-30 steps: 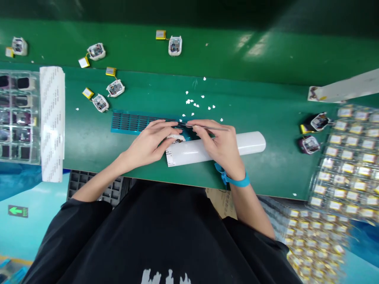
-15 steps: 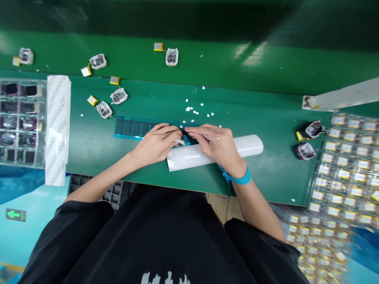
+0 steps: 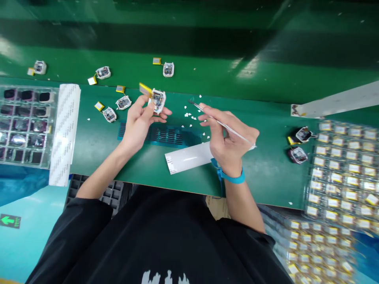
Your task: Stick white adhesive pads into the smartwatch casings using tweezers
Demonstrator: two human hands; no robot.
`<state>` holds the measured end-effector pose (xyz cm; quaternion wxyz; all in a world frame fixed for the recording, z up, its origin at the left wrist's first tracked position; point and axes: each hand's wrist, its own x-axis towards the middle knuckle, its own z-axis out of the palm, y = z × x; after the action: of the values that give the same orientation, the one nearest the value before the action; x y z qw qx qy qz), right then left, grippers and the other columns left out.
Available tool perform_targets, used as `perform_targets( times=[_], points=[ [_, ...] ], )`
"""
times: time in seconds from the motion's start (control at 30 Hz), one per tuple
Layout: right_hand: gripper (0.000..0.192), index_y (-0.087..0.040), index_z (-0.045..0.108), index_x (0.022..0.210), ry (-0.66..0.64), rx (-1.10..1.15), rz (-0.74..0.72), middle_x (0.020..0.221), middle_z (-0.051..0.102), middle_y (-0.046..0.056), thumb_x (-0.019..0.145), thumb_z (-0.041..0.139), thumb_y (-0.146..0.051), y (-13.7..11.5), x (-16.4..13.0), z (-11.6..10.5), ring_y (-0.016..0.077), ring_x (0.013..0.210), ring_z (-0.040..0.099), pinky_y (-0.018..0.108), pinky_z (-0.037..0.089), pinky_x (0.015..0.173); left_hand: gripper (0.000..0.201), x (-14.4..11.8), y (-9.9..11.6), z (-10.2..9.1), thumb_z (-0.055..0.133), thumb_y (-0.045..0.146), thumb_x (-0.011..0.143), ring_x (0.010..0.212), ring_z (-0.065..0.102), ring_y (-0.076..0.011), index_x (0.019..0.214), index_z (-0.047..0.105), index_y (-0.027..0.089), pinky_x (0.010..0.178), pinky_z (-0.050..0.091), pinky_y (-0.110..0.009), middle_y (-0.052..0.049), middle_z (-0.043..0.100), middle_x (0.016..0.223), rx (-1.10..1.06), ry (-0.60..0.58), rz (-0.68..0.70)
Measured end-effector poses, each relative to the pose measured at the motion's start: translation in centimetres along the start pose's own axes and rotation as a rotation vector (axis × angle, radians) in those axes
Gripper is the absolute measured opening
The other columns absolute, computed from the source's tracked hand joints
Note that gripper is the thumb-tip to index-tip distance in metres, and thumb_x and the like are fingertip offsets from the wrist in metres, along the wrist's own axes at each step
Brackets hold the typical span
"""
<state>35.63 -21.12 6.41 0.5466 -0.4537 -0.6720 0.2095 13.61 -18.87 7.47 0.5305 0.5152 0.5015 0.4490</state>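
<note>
Small white square device casing with exposed circuit board (image 3: 158, 100), yellow flat battery (image 3: 145, 89) hanging off its upper-left corner on a short lead: held up off the green bench mat (image 3: 260, 118), above the teal slotted sheet (image 3: 166, 136). Left hand (image 3: 139, 120) pinches the casing between thumb and fingertips, board side facing the camera.

Right hand (image 3: 227, 138) is closed around thin silver tweezers (image 3: 219, 123); tips point up-left, near the casing but apart from it. Cannot tell whether anything sits between the tips.

Step in hand, as judged: unit lifted for inspection or a fine placement on the board, tweezers poised. Next move likely calls for a steady left hand and a small, accurate approach of the tips to the board, minding the battery lead.

Around: scattered white flecks (image 3: 189, 115) on the mat between the hands; white backing strip (image 3: 189, 157) under the right wrist, which wears a blue wrist strap (image 3: 232, 177). More white units with batteries (image 3: 118, 104) lie to the left; clear compartment tray (image 3: 20, 126) far left; trays of yellow batteries (image 3: 346, 165) right.
</note>
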Motion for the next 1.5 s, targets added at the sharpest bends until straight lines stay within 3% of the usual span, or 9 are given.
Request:
perform_targets(
  times=[0.07,0.13,0.27,0.4,0.53,0.8,1.13,1.33,1.5],
  points=[
    [0.028,-0.034,0.077,0.127,-0.024,-0.013,-0.063,0.121,0.079,0.0,0.107,0.061,-0.023,0.0,-0.4,0.5,0.0227,0.097,0.079,0.04,0.069,0.08,0.016,1.4,-0.4,-0.4,0.059,0.032,0.103,0.079,0.072,-0.0156,0.098,0.065,0.018,0.076,0.061,-0.029,-0.008,0.079,0.094,-0.167,0.0,-0.197],
    [0.031,-0.032,0.075,0.13,-0.079,-0.031,-0.167,0.123,0.079,0.001,0.106,0.062,-0.017,0.1,-0.8,0.7,0.0226,0.103,0.079,0.039,0.069,0.083,0.013,2.0,-1.1,-0.4,0.064,0.028,0.097,0.072,0.068,-0.013,0.093,0.067,0.016,0.067,0.057,-0.024,-0.008,0.079,0.091,-0.281,-0.008,-0.299],
    [0.042,-0.024,0.068,0.139,-0.18,-0.071,-0.342,0.131,0.076,0.005,0.102,0.063,-0.006,0.2,-1.4,0.7,0.0204,0.11,0.078,0.036,0.069,0.088,0.015,1.3,-2.2,0.0,0.077,0.022,0.086,0.06,0.059,-0.0073,0.075,0.071,0.015,0.054,0.049,-0.017,-0.002,0.071,0.074,-0.32,0.016,-0.265],
    [0.047,-0.025,0.065,0.143,-0.306,-0.191,-0.393,0.136,0.073,0.005,0.101,0.065,-0.004,0.3,-1.7,0.5,0.0184,0.107,0.077,0.033,0.069,0.084,0.011,0.6,-2.3,0.4,0.081,0.02,0.077,0.057,0.066,-0.0091,0.075,0.072,0.015,0.058,0.057,-0.02,0.0,0.071,0.069,-0.348,0.116,-0.337],
    [0.046,-0.02,0.065,0.141,-0.322,-0.248,-0.462,0.134,0.073,0.006,0.098,0.069,-0.004,0.2,-1.8,0.5,0.0202,0.105,0.077,0.034,0.069,0.085,0.023,0.4,-2.0,0.6,0.084,0.021,0.074,0.059,0.07,-0.0108,0.071,0.062,0.018,0.063,0.063,-0.022,0.002,0.068,0.069,-0.33,0.189,-0.344],
    [0.029,-0.02,0.074,0.126,-0.342,-0.388,-0.53,0.129,0.076,0.002,0.1,0.07,-0.008,0.2,-1.7,1.0,0.0176,0.101,0.075,0.03,0.066,0.082,0.035,-0.2,-1.8,1.1,0.086,0.024,0.073,0.059,0.066,-0.0099,0.066,0.052,0.019,0.064,0.067,-0.024,0.005,0.059,0.063,-0.29,0.16,-0.324],
    [0.033,-0.016,0.071,0.13,-0.389,-0.271,-0.476,0.129,0.077,0.006,0.1,0.068,-0.006,0.7,-2.0,1.4,0.0191,0.104,0.076,0.033,0.069,0.087,0.035,-0.1,-2.5,1.1,0.089,0.02,0.072,0.056,0.064,-0.0086,0.062,0.055,0.018,0.06,0.067,-0.022,0.006,0.058,0.059,-0.26,0.165,-0.298],
    [0.035,-0.014,0.066,0.135,-0.399,-0.164,-0.407,0.129,0.076,0.01,0.101,0.066,-0.005,0.8,-2.1,1.5,0.0202,0.108,0.076,0.036,0.069,0.088,0.03,-0.3,-2.7,1.3,0.094,0.031,0.072,0.054,0.07,-0.0114,0.08,0.068,0.018,0.053,0.064,-0.02,0.003,0.071,0.068,-0.165,0.137,-0.232],
    [0.039,-0.022,0.065,0.14,-0.4,-0.131,-0.303,0.132,0.075,0.006,0.103,0.063,-0.007,0.7,-2.1,1.2,0.0183,0.107,0.077,0.035,0.069,0.089,0.035,-0.1,-3.0,1.1,0.094,0.036,0.073,0.053,0.072,-0.0125,0.083,0.067,0.018,0.051,0.063,-0.02,0.002,0.073,0.069,-0.164,0.118,-0.218]
  ],
)
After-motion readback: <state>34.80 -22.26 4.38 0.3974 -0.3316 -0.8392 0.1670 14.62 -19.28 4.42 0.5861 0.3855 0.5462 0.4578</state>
